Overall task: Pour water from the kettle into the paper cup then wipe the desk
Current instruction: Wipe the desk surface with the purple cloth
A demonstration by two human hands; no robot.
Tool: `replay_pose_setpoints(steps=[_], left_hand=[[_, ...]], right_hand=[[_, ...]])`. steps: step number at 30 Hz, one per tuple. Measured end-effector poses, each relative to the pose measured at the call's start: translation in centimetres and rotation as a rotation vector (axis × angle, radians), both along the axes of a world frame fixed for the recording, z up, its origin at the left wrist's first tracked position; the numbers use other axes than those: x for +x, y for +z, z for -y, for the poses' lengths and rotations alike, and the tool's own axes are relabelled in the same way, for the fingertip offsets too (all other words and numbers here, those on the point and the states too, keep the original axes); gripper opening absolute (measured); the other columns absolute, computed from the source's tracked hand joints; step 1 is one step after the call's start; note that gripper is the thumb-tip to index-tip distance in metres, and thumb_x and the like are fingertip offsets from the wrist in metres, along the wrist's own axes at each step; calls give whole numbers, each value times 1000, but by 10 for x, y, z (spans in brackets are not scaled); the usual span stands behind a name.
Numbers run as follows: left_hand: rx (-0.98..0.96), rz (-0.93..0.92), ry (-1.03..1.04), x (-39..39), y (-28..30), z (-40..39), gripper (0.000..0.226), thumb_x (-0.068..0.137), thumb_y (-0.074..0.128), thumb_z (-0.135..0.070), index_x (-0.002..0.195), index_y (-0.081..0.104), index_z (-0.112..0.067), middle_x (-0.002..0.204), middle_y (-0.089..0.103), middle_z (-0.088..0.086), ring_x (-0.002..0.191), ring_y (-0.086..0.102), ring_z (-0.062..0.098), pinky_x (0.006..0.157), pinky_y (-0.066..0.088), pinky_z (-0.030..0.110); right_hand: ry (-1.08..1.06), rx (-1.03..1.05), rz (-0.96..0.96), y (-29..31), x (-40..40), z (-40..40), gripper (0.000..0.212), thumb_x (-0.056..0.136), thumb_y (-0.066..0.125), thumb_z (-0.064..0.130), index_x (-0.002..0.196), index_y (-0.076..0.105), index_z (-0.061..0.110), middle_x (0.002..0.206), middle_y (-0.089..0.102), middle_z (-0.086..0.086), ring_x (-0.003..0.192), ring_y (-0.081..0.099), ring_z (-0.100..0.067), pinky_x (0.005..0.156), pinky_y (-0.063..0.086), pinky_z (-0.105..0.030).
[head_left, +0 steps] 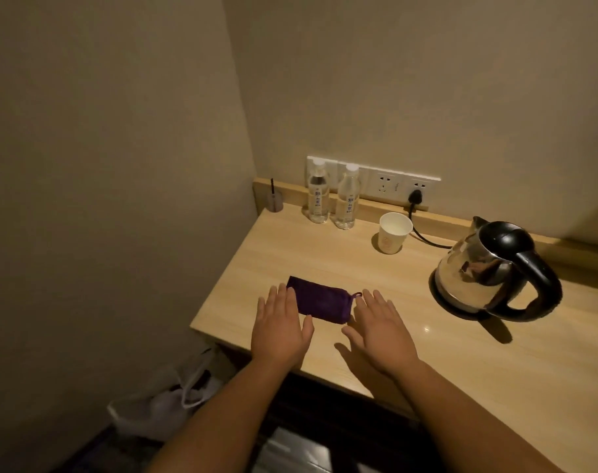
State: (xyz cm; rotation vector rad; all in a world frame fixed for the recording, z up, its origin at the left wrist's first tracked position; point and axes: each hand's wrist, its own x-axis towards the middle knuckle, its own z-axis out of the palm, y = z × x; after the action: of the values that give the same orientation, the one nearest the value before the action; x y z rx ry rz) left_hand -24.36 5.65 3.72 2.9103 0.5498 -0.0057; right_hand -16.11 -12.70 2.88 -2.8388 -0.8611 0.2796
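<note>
A steel kettle [488, 268] with a black lid and handle stands on its base at the right of the wooden desk [461, 356]. A white paper cup [393, 233] stands upright near the back, left of the kettle. A folded purple cloth [321, 302] lies near the front left edge. My left hand [280, 329] hovers flat and open at the cloth's left end. My right hand [379, 329] is flat and open just right of the cloth. Neither hand holds anything.
Two water bottles [331, 196] stand at the back by the wall sockets [389, 186]. The kettle's black cord [424, 233] runs behind the cup to a plug. A small holder [274, 199] sits in the back left corner. A white plastic bag [168, 397] lies on the floor at left.
</note>
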Motion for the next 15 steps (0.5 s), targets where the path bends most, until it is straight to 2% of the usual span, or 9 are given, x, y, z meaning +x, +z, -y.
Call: replay_pose_setpoints(steps=[4, 8, 10, 13, 15], left_hand=[[2, -6, 110, -15, -10, -52, 70, 98, 23, -49, 154, 6, -11, 162, 2, 7, 148, -4, 21, 118, -6, 40], [-46, 23, 250, -24, -26, -100, 69, 99, 24, -48, 154, 6, -9, 162, 4, 8, 148, -3, 21, 119, -3, 39], [-68, 27, 315, -24, -36, -123, 69, 99, 26, -46, 154, 6, -8, 162, 5, 10, 148, -1, 22, 119, -4, 38], [-79, -1, 387, -20, -51, -151, 69, 100, 27, -45, 153, 9, -5, 161, 8, 12, 148, 2, 24, 119, -1, 40], [-94, -10, 431, -17, -61, -162, 69, 100, 28, -45, 153, 11, -5, 161, 10, 13, 148, 4, 25, 118, -1, 40]], right_hand=[[126, -27, 61, -11, 5, -51, 64, 92, 34, 61, 137, 42, 16, 143, 45, -8, 133, 37, -30, 112, 30, -46], [195, -52, 109, -26, 16, -92, 65, 92, 34, 61, 134, 46, 13, 137, 48, -7, 123, 41, -26, 105, 37, -43], [222, -85, 95, -33, 22, -107, 71, 92, 27, 64, 139, 41, 13, 144, 43, -9, 128, 37, -27, 107, 34, -43], [227, -94, 54, -46, 28, -120, 77, 93, 22, 65, 150, 26, 14, 159, 23, -9, 145, 17, -29, 118, 17, -46], [230, -105, 36, -51, 31, -124, 79, 93, 20, 67, 153, 20, 14, 162, 15, -9, 148, 8, -29, 120, 8, -46]])
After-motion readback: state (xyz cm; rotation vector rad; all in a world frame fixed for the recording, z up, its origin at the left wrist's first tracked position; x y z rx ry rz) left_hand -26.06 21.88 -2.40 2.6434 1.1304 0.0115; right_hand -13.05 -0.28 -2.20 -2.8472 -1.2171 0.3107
